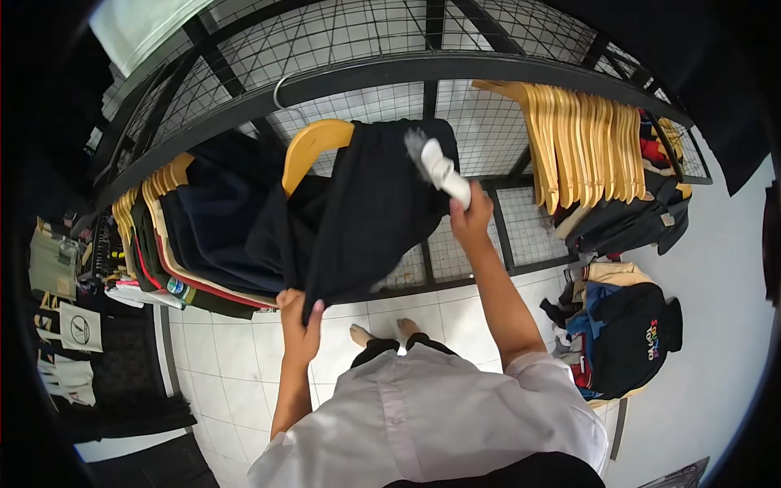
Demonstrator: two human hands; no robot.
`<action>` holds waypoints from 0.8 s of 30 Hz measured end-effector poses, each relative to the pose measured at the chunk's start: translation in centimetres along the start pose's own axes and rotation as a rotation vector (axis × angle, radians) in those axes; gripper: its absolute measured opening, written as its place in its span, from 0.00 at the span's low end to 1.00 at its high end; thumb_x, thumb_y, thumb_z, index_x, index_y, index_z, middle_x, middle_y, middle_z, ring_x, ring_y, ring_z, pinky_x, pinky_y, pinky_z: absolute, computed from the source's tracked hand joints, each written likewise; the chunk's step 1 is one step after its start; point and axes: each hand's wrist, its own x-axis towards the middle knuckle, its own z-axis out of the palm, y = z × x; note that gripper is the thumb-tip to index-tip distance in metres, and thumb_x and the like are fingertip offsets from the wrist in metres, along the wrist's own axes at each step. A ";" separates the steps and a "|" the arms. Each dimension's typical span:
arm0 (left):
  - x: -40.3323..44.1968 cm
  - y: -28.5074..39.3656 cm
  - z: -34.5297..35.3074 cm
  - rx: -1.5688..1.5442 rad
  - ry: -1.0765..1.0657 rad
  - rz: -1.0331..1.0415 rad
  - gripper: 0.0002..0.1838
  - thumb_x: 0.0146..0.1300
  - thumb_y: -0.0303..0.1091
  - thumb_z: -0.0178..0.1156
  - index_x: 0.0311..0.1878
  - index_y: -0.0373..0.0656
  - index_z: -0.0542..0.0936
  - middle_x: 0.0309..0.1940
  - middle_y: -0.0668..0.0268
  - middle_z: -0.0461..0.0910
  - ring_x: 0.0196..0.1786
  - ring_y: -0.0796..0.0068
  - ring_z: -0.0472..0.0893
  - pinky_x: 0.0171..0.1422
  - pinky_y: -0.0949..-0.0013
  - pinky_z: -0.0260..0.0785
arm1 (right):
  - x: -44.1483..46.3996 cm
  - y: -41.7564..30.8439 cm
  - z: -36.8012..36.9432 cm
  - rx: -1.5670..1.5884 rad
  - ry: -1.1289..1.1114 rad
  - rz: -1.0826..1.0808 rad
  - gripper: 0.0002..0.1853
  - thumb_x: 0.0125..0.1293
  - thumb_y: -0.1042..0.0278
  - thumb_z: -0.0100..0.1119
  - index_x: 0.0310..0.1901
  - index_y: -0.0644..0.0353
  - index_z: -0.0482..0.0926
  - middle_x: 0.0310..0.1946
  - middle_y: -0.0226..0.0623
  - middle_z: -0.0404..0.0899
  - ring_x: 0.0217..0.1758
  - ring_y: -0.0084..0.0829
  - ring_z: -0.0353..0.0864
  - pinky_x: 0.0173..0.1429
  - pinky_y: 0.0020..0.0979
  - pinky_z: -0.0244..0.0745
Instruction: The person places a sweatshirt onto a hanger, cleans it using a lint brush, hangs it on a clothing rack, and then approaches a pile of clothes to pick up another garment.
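A black garment [366,211] hangs in front of me on a wooden hanger [313,145], its metal hook up at the black rack bar. My left hand [299,325] is closed on a lower edge of this garment and draws it down and to the left. In my right hand [474,218] is a white-handled brush [439,167], gripped by the end of its handle. Its grey, fuzzy head is blurred and lies over the garment's upper right part; whether it touches the cloth I cannot tell.
Several clothes [215,228] hang on the rack at left. Bare wooden hangers [582,146] fill its right side, with folded dark clothes [630,220] behind. A clothes pile [626,333] stands at right. Black bars and mesh [358,37] cross above my hands.
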 end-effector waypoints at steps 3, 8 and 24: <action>-0.9 1.5 -1.3 -0.190 0.161 0.018 0.07 0.58 0.30 0.54 0.29 0.36 0.73 0.24 0.63 0.65 0.35 0.66 0.63 0.51 0.65 0.52 | 1.5 -0.5 2.6 0.013 -0.055 0.162 0.17 0.61 0.59 0.62 0.38 0.67 0.72 0.20 0.50 0.75 0.23 0.49 0.79 0.26 0.40 0.70; -0.7 1.7 -1.9 -0.227 0.288 -0.013 0.11 0.56 0.34 0.54 0.27 0.35 0.71 0.24 0.64 0.64 0.34 0.67 0.63 0.51 0.65 0.52 | -12.4 -0.5 5.3 -0.065 -0.681 -0.039 0.29 0.56 0.49 0.67 0.50 0.64 0.76 0.28 0.52 0.81 0.31 0.49 0.84 0.39 0.44 0.80; -0.6 1.1 -1.6 -0.233 0.273 0.104 0.17 0.41 0.38 0.54 0.28 0.31 0.75 0.23 0.61 0.72 0.36 0.66 0.65 0.51 0.64 0.55 | -12.2 -7.9 2.9 0.267 -1.009 0.156 0.37 0.50 0.45 0.73 0.56 0.53 0.65 0.35 0.46 0.80 0.39 0.47 0.83 0.42 0.43 0.76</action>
